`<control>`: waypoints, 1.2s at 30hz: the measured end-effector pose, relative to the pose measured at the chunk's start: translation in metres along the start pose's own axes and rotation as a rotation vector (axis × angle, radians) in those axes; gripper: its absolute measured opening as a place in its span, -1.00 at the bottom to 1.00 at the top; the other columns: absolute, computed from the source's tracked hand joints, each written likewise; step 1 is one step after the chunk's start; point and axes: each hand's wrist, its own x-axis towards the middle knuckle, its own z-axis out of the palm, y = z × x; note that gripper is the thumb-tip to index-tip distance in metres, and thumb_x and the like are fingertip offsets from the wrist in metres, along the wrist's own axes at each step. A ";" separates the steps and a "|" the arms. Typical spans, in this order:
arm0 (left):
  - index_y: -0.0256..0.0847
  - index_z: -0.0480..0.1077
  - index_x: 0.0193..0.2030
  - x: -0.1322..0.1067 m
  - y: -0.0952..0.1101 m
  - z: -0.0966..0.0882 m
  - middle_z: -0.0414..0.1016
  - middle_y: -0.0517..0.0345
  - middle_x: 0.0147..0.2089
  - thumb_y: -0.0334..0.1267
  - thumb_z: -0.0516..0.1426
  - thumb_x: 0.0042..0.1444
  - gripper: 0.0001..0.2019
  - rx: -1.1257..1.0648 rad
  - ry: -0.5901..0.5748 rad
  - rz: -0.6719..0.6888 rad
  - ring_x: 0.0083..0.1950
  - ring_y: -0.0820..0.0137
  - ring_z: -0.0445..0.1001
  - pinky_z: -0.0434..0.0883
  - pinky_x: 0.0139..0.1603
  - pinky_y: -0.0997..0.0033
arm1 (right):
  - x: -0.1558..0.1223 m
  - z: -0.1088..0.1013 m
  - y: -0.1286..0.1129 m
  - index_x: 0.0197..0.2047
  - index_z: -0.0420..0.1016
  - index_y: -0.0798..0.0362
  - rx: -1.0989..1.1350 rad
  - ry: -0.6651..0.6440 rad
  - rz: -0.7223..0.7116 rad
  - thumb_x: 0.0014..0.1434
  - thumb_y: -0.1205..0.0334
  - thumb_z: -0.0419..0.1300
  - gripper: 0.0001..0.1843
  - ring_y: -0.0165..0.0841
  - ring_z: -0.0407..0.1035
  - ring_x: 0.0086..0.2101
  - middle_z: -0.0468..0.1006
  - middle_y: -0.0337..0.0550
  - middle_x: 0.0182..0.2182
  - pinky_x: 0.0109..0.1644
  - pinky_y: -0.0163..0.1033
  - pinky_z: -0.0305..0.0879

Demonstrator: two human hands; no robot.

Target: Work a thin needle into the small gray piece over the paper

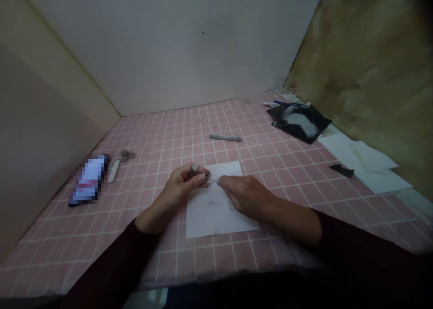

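Above a white sheet of paper (203, 219) with grey smudges, my two hands come close together. My left hand (187, 180) is closed, thumb against fingers, on a small dark piece (208, 175) too small to name. A pale band wraps one of its fingers. My right hand (248, 194) is closed in a pinch on a thin metal rod (212, 180), whose free end reaches the dark piece. Most of the rod is hidden in the right fingers. Beyond the paper lies a grey stick (225, 137), touched by neither hand.
At left lie a phone (88, 178), a white flat strip (114, 171) and several small metal rings (125, 154). Dusty black sheets (301, 122), white papers (368, 164) and a dark scrap (342, 170) lie at right. Walls border the pink checked tablecloth (152, 142).
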 end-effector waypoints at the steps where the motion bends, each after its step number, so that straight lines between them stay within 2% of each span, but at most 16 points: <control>1: -0.27 0.52 -0.20 0.001 0.000 -0.001 0.52 0.17 -0.33 -0.26 0.30 0.12 -0.85 -0.020 -0.011 -0.027 -0.39 0.53 0.45 0.40 -0.30 0.54 | -0.001 0.002 0.000 -0.19 0.46 0.15 -0.118 0.028 -0.037 0.28 0.42 -0.03 -0.76 -0.38 0.26 -0.44 0.48 -0.09 -0.40 -0.37 -0.27 0.09; 3: -0.28 0.52 -0.22 0.003 -0.001 -0.002 0.51 0.18 -0.37 -0.25 0.30 0.11 -0.84 -0.037 -0.028 -0.060 -0.42 0.55 0.44 0.38 -0.33 0.56 | -0.002 0.005 0.000 -0.19 0.45 0.16 -0.188 0.026 -0.069 0.28 0.44 -0.06 -0.75 -0.37 0.26 -0.43 0.49 -0.06 -0.39 -0.36 -0.26 0.08; 5: -0.26 0.51 -0.22 0.003 -0.002 -0.002 0.52 0.18 -0.34 -0.27 0.32 0.08 -0.84 -0.027 -0.021 -0.052 -0.38 0.54 0.46 0.41 -0.29 0.54 | -0.001 0.002 -0.001 -0.25 0.45 0.14 -0.059 0.002 -0.047 0.29 0.39 -0.04 -0.77 -0.39 0.25 -0.45 0.45 -0.12 -0.45 -0.34 -0.27 0.11; 8: -0.24 0.50 -0.20 0.000 -0.002 -0.002 0.54 0.13 -0.22 -0.29 0.32 0.08 -0.84 0.074 -0.034 0.038 -0.25 0.47 0.50 0.44 -0.20 0.49 | 0.003 -0.008 -0.002 -0.27 0.44 0.12 0.436 -0.154 0.148 0.31 0.27 -0.01 -0.77 -0.48 0.15 -0.59 0.31 -0.29 -0.59 -0.46 -0.34 0.10; 11: -0.22 0.51 -0.17 -0.003 -0.001 -0.002 0.52 0.08 -0.12 -0.31 0.29 0.12 -0.86 0.239 -0.041 0.226 -0.12 0.40 0.49 0.43 -0.09 0.44 | 0.007 -0.018 0.001 -0.20 0.40 0.10 1.004 -0.377 0.380 0.32 0.16 -0.03 -0.75 -0.55 -0.20 -0.70 0.09 -0.45 -0.65 -0.65 -0.41 -0.19; 13: -0.21 0.52 -0.17 -0.004 -0.001 -0.001 0.51 0.07 -0.09 -0.32 0.28 0.14 -0.88 0.281 -0.035 0.314 -0.07 0.38 0.48 0.42 -0.04 0.43 | 0.008 -0.020 0.003 -0.18 0.39 0.09 1.189 -0.426 0.427 0.30 0.13 -0.01 -0.76 -0.55 -0.31 -0.69 0.03 -0.48 -0.64 -0.67 -0.41 -0.30; 16: -0.20 0.51 -0.16 -0.005 -0.001 0.000 0.52 0.09 -0.12 -0.33 0.28 0.13 -0.87 0.213 -0.041 0.259 -0.11 0.42 0.49 0.43 -0.07 0.45 | 0.007 -0.016 0.002 -0.20 0.41 0.09 1.040 -0.380 0.353 0.30 0.13 0.00 -0.75 -0.55 -0.18 -0.71 0.10 -0.46 -0.66 -0.66 -0.41 -0.18; 19: -0.21 0.51 -0.17 -0.003 -0.002 -0.001 0.55 0.12 -0.18 -0.31 0.32 0.09 -0.84 0.091 -0.016 0.110 -0.22 0.46 0.51 0.45 -0.16 0.48 | 0.003 -0.006 0.000 -0.26 0.45 0.12 0.462 -0.142 0.132 0.31 0.23 0.00 -0.76 -0.47 0.17 -0.58 0.33 -0.29 -0.59 -0.46 -0.35 0.11; 21: -0.23 0.51 -0.19 0.000 -0.004 -0.003 0.56 0.14 -0.24 -0.29 0.32 0.08 -0.83 0.015 -0.014 0.020 -0.29 0.49 0.51 0.45 -0.20 0.50 | 0.000 0.000 0.000 -0.24 0.46 0.14 0.074 -0.005 -0.001 0.29 0.35 -0.02 -0.77 -0.40 0.27 -0.46 0.45 -0.14 -0.47 -0.35 -0.28 0.15; 24: -0.26 0.52 -0.19 0.005 -0.006 -0.005 0.54 0.17 -0.34 -0.27 0.31 0.09 -0.83 -0.026 -0.038 -0.048 -0.39 0.54 0.47 0.42 -0.29 0.55 | -0.003 0.006 0.001 -0.19 0.45 0.16 -0.154 0.031 -0.078 0.28 0.42 -0.06 -0.75 -0.36 0.28 -0.42 0.49 -0.05 -0.38 -0.33 -0.25 0.13; 26: -0.25 0.52 -0.19 0.005 -0.007 -0.005 0.54 0.17 -0.34 -0.27 0.32 0.08 -0.82 -0.024 -0.031 -0.041 -0.38 0.54 0.47 0.41 -0.28 0.56 | -0.002 0.006 0.001 -0.23 0.45 0.15 -0.057 0.028 -0.063 0.30 0.38 -0.04 -0.77 -0.38 0.29 -0.43 0.47 -0.10 -0.42 -0.32 -0.25 0.15; 29: -0.23 0.52 -0.20 0.002 -0.004 -0.002 0.55 0.14 -0.24 -0.29 0.33 0.07 -0.83 0.030 -0.026 0.034 -0.26 0.49 0.50 0.44 -0.19 0.52 | 0.002 -0.004 -0.001 -0.30 0.43 0.11 0.404 -0.089 0.093 0.32 0.28 -0.01 -0.77 -0.47 0.18 -0.57 0.33 -0.28 -0.58 -0.43 -0.33 0.14; 31: -0.22 0.53 -0.19 -0.001 0.000 0.001 0.53 0.11 -0.17 -0.32 0.32 0.08 -0.85 0.101 -0.023 0.141 -0.17 0.46 0.50 0.43 -0.13 0.50 | 0.005 -0.011 -0.001 -0.25 0.42 0.10 0.822 -0.256 0.257 0.33 0.21 -0.03 -0.75 -0.54 -0.06 -0.69 0.17 -0.41 -0.65 -0.60 -0.39 -0.04; 33: -0.21 0.53 -0.20 -0.004 0.002 0.003 0.52 0.11 -0.13 -0.34 0.31 0.09 -0.87 0.140 -0.015 0.232 -0.11 0.44 0.49 0.43 -0.08 0.50 | 0.007 -0.016 0.000 -0.19 0.41 0.09 1.119 -0.360 0.368 0.33 0.16 -0.04 -0.75 -0.56 -0.25 -0.71 0.08 -0.47 -0.65 -0.67 -0.41 -0.22; 34: -0.20 0.53 -0.20 -0.005 0.003 0.003 0.52 0.11 -0.13 -0.34 0.31 0.09 -0.88 0.144 -0.012 0.245 -0.10 0.43 0.49 0.43 -0.07 0.49 | 0.008 -0.017 0.001 -0.18 0.41 0.09 1.185 -0.387 0.395 0.32 0.15 -0.03 -0.75 -0.56 -0.28 -0.70 0.07 -0.48 -0.64 -0.68 -0.41 -0.26; 36: -0.20 0.53 -0.19 -0.005 0.002 0.003 0.53 0.11 -0.14 -0.33 0.31 0.09 -0.87 0.130 -0.008 0.202 -0.13 0.44 0.49 0.44 -0.09 0.48 | 0.008 -0.015 0.001 -0.18 0.42 0.10 1.127 -0.380 0.394 0.32 0.15 -0.02 -0.75 -0.56 -0.22 -0.71 0.11 -0.47 -0.65 -0.68 -0.41 -0.23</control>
